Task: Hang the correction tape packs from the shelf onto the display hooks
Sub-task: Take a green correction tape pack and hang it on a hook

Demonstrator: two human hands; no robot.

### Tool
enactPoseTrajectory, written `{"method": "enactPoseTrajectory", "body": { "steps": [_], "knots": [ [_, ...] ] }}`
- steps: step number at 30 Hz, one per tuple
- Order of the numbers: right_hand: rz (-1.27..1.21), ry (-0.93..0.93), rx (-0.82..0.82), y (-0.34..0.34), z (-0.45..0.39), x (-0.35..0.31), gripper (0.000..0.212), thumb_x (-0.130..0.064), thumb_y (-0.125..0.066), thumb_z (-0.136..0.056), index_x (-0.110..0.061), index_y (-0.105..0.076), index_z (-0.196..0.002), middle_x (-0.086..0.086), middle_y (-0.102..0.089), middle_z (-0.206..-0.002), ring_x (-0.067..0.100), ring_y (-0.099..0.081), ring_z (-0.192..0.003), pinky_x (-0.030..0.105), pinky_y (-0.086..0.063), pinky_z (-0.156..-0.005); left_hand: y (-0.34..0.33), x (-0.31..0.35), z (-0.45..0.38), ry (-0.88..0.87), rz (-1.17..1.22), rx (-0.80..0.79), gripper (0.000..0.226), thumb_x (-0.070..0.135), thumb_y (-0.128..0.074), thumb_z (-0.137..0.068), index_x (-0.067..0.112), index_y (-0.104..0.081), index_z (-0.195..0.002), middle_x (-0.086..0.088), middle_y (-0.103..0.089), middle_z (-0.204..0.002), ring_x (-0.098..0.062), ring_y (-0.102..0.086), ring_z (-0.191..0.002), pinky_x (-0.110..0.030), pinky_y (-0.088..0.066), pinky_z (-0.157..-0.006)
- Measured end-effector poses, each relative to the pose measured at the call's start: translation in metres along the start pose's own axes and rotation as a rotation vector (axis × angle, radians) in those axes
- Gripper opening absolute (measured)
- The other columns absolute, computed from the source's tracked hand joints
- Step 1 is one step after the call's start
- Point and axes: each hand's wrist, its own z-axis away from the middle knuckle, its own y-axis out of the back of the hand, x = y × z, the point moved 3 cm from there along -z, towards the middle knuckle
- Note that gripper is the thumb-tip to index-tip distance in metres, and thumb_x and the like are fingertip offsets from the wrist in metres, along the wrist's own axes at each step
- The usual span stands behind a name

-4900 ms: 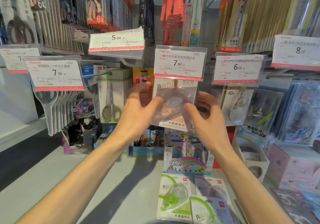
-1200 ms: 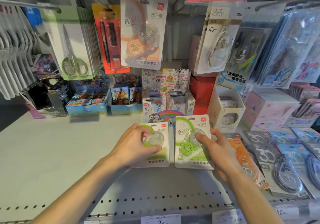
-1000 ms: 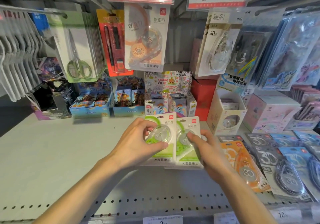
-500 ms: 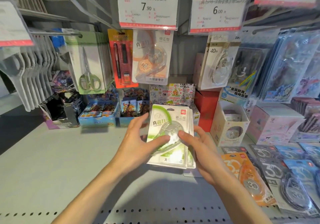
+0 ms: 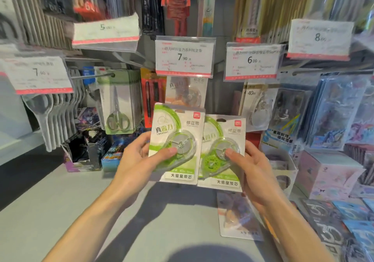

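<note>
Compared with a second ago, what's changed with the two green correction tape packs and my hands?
Both green packs have come up off the shelf. The left hand holds one green pack, the right hand holds the other green pack, side by side below the 7.90 price tag. The orange pack on that hook hangs as before.

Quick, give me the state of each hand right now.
Left hand: closed on a green correction tape pack.
Right hand: closed on a second green correction tape pack.
</note>
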Motion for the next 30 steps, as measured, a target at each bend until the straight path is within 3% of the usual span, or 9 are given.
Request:
{"method": "enactPoseTrajectory", "body": {
  "steps": [3,5,9,14,19,25,30],
  "knots": [
    [0.056,0.051,-0.002,0.0,-0.006,-0.013,0.04,-0.027,-0.086,-0.077,-0.029,-0.073,-0.115,0.01,-0.08,-0.113,0.028,-0.077,-0.105,0.032,-0.063,-0.082,0.011,0.019,-0.005,-0.056,-0.039,0.028,0.058,0.027,-0.091,-0.068,0.023,-0.067,-0.121,0.001,-0.078,-0.116,-0.019,-0.074,-0.109,-0.03,-0.061,-0.087],
    [0.109,0.078,-0.01,-0.004,-0.01,-0.022,0.03,-0.03,-0.08,-0.08,-0.036,-0.075,-0.109,0.006,-0.081,-0.112,0.025,-0.078,-0.103,0.031,-0.063,-0.081,0.015,0.032,-0.008,-0.105,-0.082,0.05,0.053,0.023,-0.09,-0.071,0.025,-0.068,-0.119,0.003,-0.079,-0.115,-0.016,-0.075,-0.107,-0.025,-0.06,-0.084],
    [0.165,0.121,-0.002,-0.011,-0.017,-0.033,0.03,-0.028,-0.078,-0.088,-0.033,-0.07,-0.117,0.003,-0.081,-0.111,0.023,-0.078,-0.102,0.04,-0.057,-0.087,0.021,0.054,-0.013,-0.187,-0.145,0.063,0.052,0.022,-0.084,-0.071,0.023,-0.068,-0.12,0.003,-0.079,-0.114,-0.015,-0.074,-0.108,-0.031,-0.059,-0.089],
    [0.177,0.136,-0.031,-0.021,-0.018,-0.044,0.02,-0.025,-0.074,-0.093,-0.039,-0.072,-0.107,0.001,-0.081,-0.109,0.022,-0.079,-0.097,0.024,-0.062,-0.071,0.024,0.076,-0.007,-0.271,-0.168,0.034,0.056,0.019,-0.089,-0.071,0.021,-0.066,-0.122,0.003,-0.078,-0.115,-0.014,-0.074,-0.108,-0.028,-0.059,-0.091],
    [0.225,0.228,-0.04,-0.034,-0.021,-0.058,0.025,-0.029,-0.076,-0.091,-0.039,-0.069,-0.113,-0.006,-0.081,-0.11,0.016,-0.078,-0.098,0.024,-0.062,-0.076,0.024,0.09,0.001,-0.337,-0.131,0.024,0.054,0.018,-0.087,-0.071,0.024,-0.066,-0.12,0.002,-0.078,-0.116,-0.015,-0.074,-0.108,-0.027,-0.06,-0.086],
    [0.233,0.3,-0.107,-0.062,-0.033,-0.072,0.029,-0.027,-0.073,-0.091,-0.024,-0.065,-0.119,-0.009,-0.08,-0.11,0.01,-0.077,-0.101,0.017,-0.058,-0.079,0.023,0.103,0.002,-0.389,-0.13,0.036,0.049,0.012,-0.08,-0.075,0.024,-0.067,-0.12,0.003,-0.078,-0.117,-0.014,-0.074,-0.108,-0.024,-0.059,-0.083],
    [0.25,0.312,-0.115,-0.081,-0.049,-0.077,0.037,-0.026,-0.074,-0.087,-0.026,-0.06,-0.122,-0.01,-0.08,-0.109,0.01,-0.077,-0.1,0.026,-0.062,-0.084,0.024,0.104,0.003,-0.394,-0.138,0.051,0.05,0.013,-0.08,-0.075,0.021,-0.066,-0.123,0.002,-0.077,-0.118,-0.017,-0.074,-0.108,-0.025,-0.06,-0.085]
  ]
}}
